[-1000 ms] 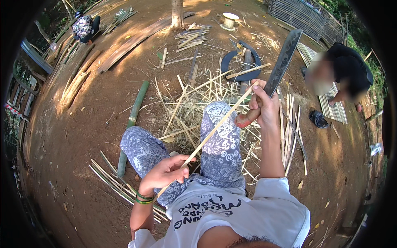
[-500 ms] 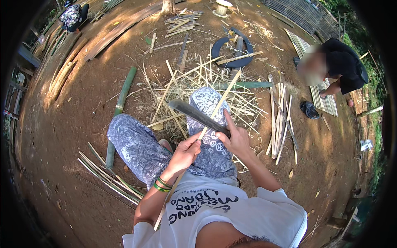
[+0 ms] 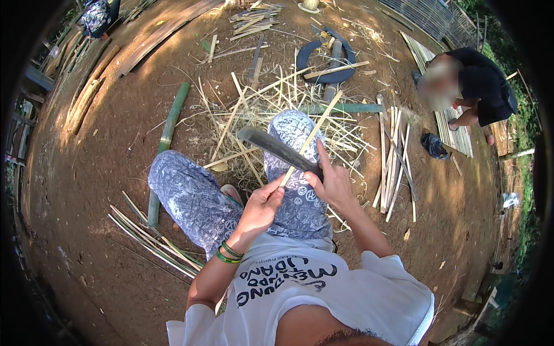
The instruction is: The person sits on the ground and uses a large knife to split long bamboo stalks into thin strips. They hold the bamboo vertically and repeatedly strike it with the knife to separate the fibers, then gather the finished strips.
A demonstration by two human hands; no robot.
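Observation:
My right hand (image 3: 333, 183) grips a machete (image 3: 277, 151) by its handle end, with the dark, broad blade pointing up and to the left. Its index finger stretches along a thin, pale bamboo strip (image 3: 317, 128). The blade lies across this strip, in front of my right knee. Closed on the strip below the blade is my left hand (image 3: 262, 209), thumb on top. The strip slants up to the right over the patterned trousers (image 3: 193, 187); its lower part runs back beneath my left forearm and is mostly hidden.
Shavings and bamboo strips (image 3: 346, 144) cover the ground ahead. A green bamboo pole (image 3: 173, 124) lies left, with split strips (image 3: 153, 245) nearby. Beyond are a black tyre (image 3: 300, 57) and, to the right, more strips (image 3: 398, 164), a black bag (image 3: 433, 146) and a bent-over person (image 3: 479, 81).
The view has shifted slightly, so the ground sits higher in the picture. Both hands keep their grips, and the blade still crosses the strip with only a small shift.

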